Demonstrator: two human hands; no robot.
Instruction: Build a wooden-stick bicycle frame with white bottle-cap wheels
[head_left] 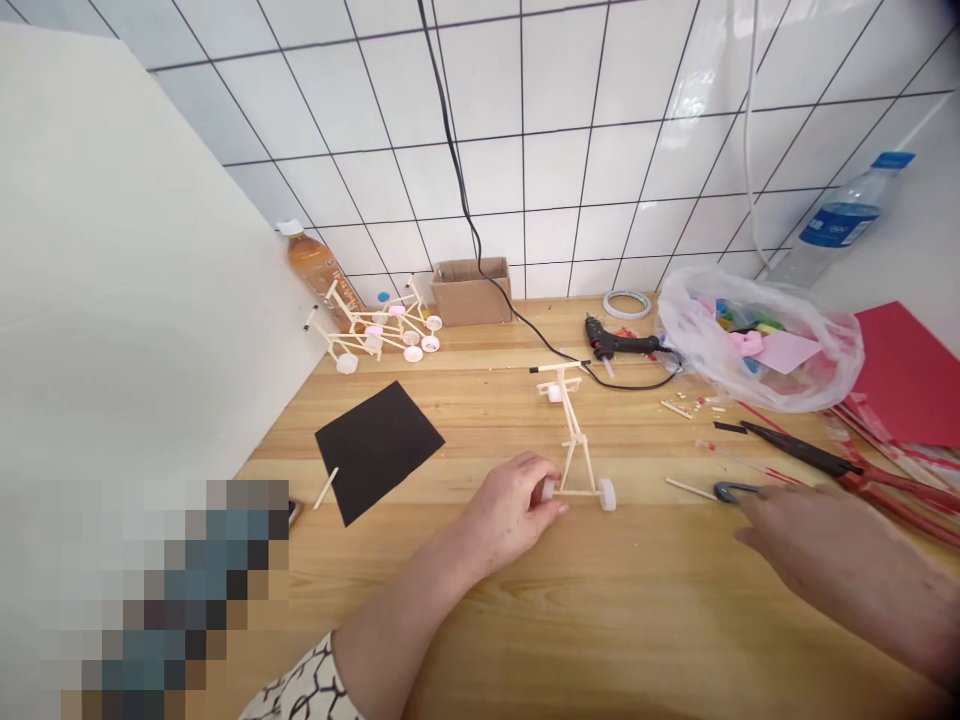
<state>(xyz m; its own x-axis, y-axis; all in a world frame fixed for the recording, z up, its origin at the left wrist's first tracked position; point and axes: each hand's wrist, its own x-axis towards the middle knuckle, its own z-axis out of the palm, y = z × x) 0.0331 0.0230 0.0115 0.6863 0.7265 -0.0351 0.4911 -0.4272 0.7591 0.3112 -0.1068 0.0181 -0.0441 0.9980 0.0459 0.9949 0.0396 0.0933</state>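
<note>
A small tricycle model of thin wooden sticks (574, 425) stands on the wooden table, with white round wheels at its near end and black-tipped handlebars at the far end. My left hand (514, 505) is closed around its near left wheel, fingers and thumb on either side. The near right wheel (607, 494) is free. Over on the right, my right hand (825, 545) is low above the table, smeared by motion, its fingertips at a grey-blue tool with a rounded end (727, 491). Whether it grips that tool is unclear. A loose stick (690, 488) lies beside the tool.
Several similar models (375, 330) stand back left by an orange drink bottle (319, 262). A black sheet (379, 450) lies left. Behind are a cardboard box (472, 295), tape roll (627, 304) and corded glue gun (619, 343). Right are a plastic bag (817, 345) and red-handled pliers (825, 458).
</note>
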